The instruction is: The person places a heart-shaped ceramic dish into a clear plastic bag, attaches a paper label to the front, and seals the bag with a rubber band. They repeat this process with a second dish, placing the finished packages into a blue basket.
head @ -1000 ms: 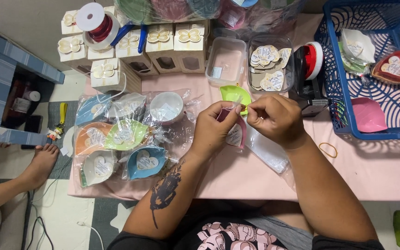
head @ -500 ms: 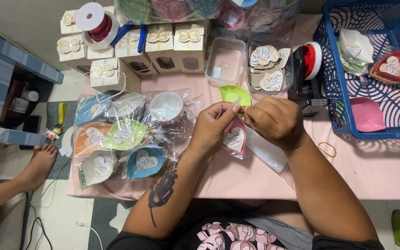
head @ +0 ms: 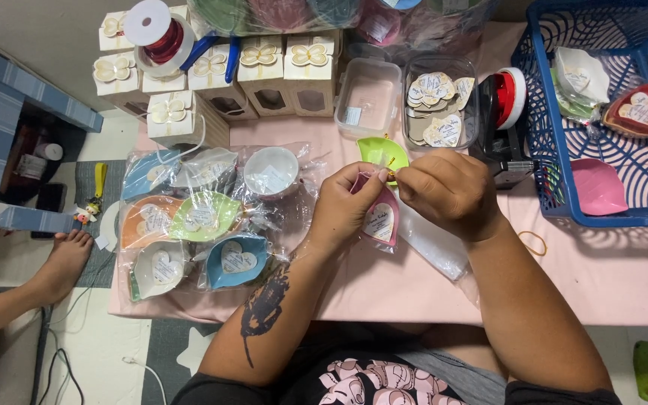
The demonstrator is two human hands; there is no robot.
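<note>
While the left hand (head: 343,206) pinches the top of a bagged pink dish (head: 380,220) above the pink surface (head: 601,277), the right hand (head: 448,191) closes its fingertips on the gold tie at the bag's neck. Just beyond the dish lies a green dish (head: 381,150); farther off stand two clear tubs (head: 369,97).

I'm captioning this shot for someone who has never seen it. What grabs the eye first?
At centre, the left hand and right hand meet over a pink bagged dish with a heart tag, pinching its top. Left of them lies a cluster of bagged leaf-shaped dishes in several colours; at the right stands a blue basket.
</note>
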